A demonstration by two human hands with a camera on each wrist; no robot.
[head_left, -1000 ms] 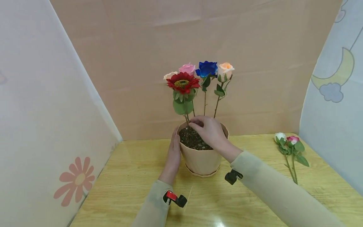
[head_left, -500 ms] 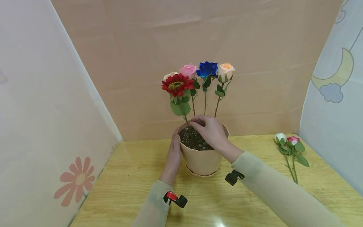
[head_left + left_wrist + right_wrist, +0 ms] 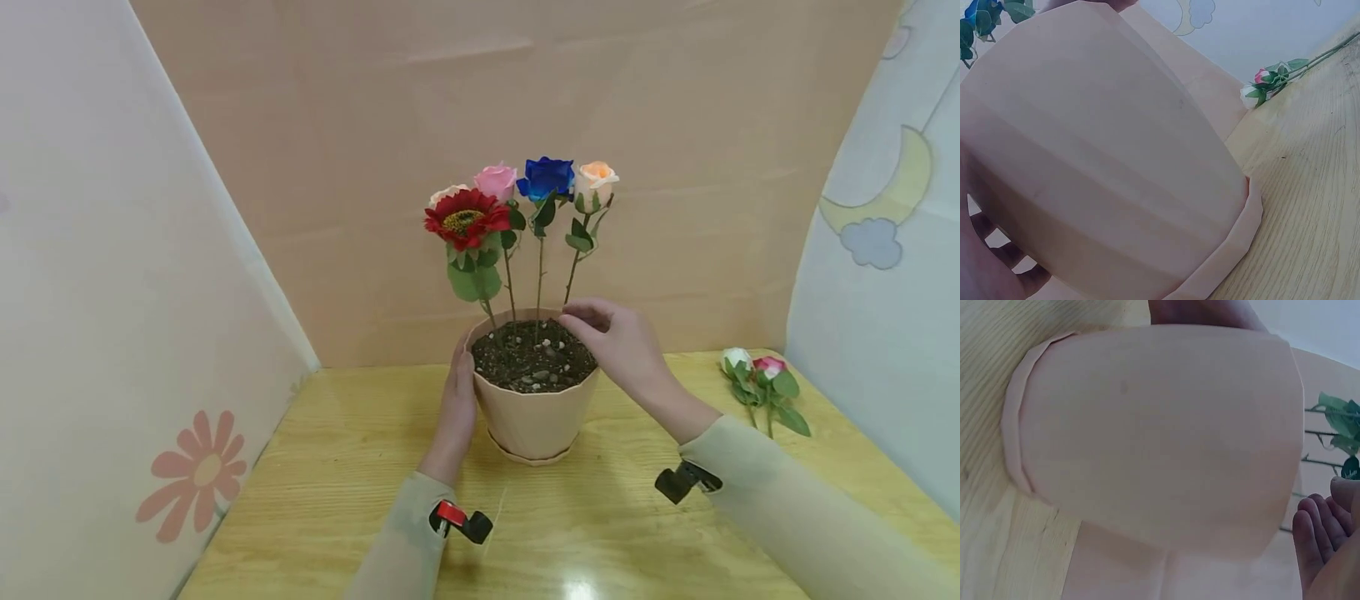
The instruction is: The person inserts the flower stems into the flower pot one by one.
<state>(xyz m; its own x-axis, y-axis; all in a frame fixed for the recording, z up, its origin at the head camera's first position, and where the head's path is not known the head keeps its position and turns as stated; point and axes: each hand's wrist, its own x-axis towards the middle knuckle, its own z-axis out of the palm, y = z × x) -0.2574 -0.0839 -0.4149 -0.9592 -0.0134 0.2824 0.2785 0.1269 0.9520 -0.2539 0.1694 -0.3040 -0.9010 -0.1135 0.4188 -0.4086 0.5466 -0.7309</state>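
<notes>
A beige flowerpot (image 3: pixel 532 429) filled with dark soil (image 3: pixel 502 371) stands on its saucer. My left hand (image 3: pixel 454 412) lies along the pot's left side, thumb toward me and fingers reaching behind. Over the right rim, my right hand (image 3: pixel 622 342) has bent, relaxed fingers and holds nothing; its fingertips are close to the stem of the peach rose (image 3: pixel 597 185). Upright in the soil are a red daisy-like flower (image 3: pixel 465 219), leaning left, a pink rose (image 3: pixel 497 180) and a blue rose (image 3: pixel 546 178). A cream rose (image 3: pixel 447 195) is mostly hidden behind the red flower.
On the wooden table (image 3: pixel 360 500), a white rose (image 3: pixel 736 358) and a magenta-edged rose (image 3: pixel 769 367) lie at the far right. A beige backdrop (image 3: pixel 375 208) rises behind the pot, with patterned cloth panels on both sides.
My right hand has let go of the red flower's stem and moved right across the pot, uncovering the soil. The red flower has tilted left. My left hand stays at the pot.
</notes>
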